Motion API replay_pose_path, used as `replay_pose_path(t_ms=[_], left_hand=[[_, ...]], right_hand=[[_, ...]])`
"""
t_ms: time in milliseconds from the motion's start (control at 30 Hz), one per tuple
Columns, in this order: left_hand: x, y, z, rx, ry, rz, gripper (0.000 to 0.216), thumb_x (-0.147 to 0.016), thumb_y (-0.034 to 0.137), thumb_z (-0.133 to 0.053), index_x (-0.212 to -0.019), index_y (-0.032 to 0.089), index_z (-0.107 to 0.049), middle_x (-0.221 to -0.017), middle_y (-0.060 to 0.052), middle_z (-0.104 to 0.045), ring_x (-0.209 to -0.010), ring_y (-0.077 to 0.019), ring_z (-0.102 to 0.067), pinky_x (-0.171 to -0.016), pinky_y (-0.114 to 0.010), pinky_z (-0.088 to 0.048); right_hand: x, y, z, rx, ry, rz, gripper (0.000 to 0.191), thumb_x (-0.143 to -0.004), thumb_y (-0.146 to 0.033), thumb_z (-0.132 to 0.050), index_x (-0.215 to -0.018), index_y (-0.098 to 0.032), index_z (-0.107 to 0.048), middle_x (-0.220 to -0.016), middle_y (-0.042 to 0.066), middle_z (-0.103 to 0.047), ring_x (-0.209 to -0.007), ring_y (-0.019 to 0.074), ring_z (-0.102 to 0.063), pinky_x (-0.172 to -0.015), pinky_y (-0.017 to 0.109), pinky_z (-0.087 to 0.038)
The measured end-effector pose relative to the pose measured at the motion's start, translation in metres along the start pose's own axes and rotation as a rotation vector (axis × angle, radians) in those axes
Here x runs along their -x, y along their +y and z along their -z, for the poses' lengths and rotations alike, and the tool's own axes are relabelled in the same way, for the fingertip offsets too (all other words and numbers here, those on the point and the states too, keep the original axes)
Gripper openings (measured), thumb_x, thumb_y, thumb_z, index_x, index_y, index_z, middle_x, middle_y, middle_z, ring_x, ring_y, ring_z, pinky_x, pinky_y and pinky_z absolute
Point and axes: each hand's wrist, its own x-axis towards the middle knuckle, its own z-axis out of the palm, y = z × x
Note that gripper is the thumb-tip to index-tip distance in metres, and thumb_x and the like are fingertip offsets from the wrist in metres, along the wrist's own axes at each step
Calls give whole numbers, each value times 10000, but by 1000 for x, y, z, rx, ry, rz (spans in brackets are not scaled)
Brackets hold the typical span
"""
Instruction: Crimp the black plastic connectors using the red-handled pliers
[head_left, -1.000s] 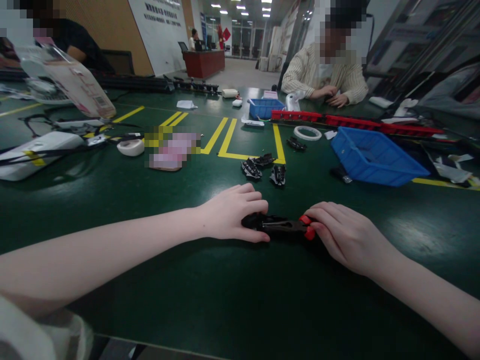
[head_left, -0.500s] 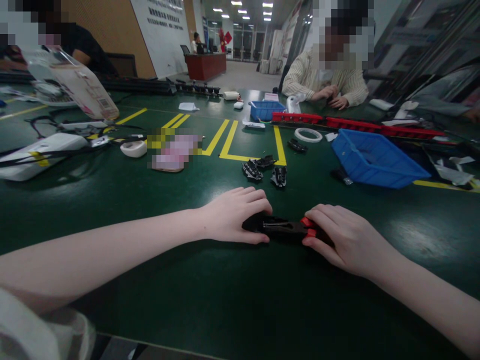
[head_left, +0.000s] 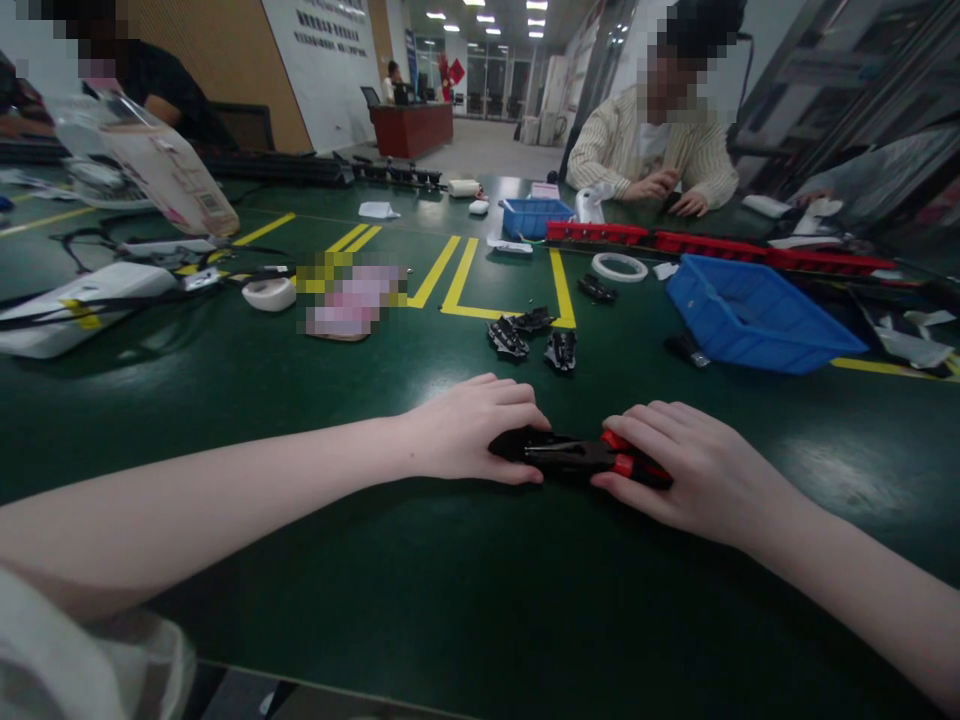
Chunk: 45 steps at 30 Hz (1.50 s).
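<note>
My right hand [head_left: 682,465] is closed around the red and black handles of a pair of pliers [head_left: 574,455], whose dark head points left. At its left end, the head meets a smooth black piece [head_left: 510,443] under the fingers of my left hand [head_left: 480,430]. That hand is curled around the black piece, with the thumb along its near side; most of the piece is hidden, and I cannot tell its kind. Just beyond my hands lie several small black and grey parts [head_left: 560,352] with ragged outlines.
A blue bin [head_left: 757,315] sits at the right, with a roll of tape [head_left: 619,267] beside it. Red rails [head_left: 720,246] lie behind them. At the left are a phone [head_left: 356,303], a white device [head_left: 82,305] with cables, and a bottle [head_left: 165,175]. A co-worker [head_left: 652,160] sits opposite.
My right hand has shifted slightly up and its thumb has moved left, showing more of the pliers' lower handle. My left hand stays on the black piece, nearly unmoved.
</note>
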Motion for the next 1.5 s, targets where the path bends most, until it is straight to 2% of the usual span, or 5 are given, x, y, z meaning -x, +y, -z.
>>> replay_pose_path(t_ms=[100,467,700,933,1500], left_hand=[[0,0,1,-16,-12,-5,412,-814,430,-671,-1121,162,-608,-1000,-54,-612,-882,-188,-562,-759,-300,-396],[-1,1,1,14,-9,5,338,-805,426,-673,-971,140,-598,-919,-42,-582,-849,-180,-533,-748,-289,-414],[-1,4,1,-131,-8,41,396,-812,558,-606,-846,167,-553,-842,-21,-558,-778,-182,-498,-657,-296,-356],[-3,3,2,-170,-50,23,424,-821,602,-571,-803,180,-548,-794,-4,-552,-728,-167,-488,-629,-294,-315],[-4,3,1,-123,-54,43,401,-803,577,-605,-787,180,-552,-786,1,-548,-720,-164,-490,-628,-291,-304]], right_hand=[[0,1,0,-19,12,-3,303,-897,-409,-503,-934,-122,-593,-801,92,-630,-692,190,-571,-612,310,-456],[2,4,1,-41,-8,-36,271,-887,-401,-516,-864,-139,-581,-757,70,-601,-660,178,-544,-580,292,-422],[2,3,0,-62,-30,-72,278,-888,-414,-504,-855,-151,-587,-745,63,-601,-639,163,-532,-562,283,-409],[3,5,-3,-81,-11,-77,273,-887,-420,-504,-866,-163,-592,-754,59,-614,-635,160,-551,-568,280,-413],[7,8,1,-32,64,-83,288,-877,-423,-524,-966,-159,-596,-926,111,-670,-814,225,-621,-677,351,-491]])
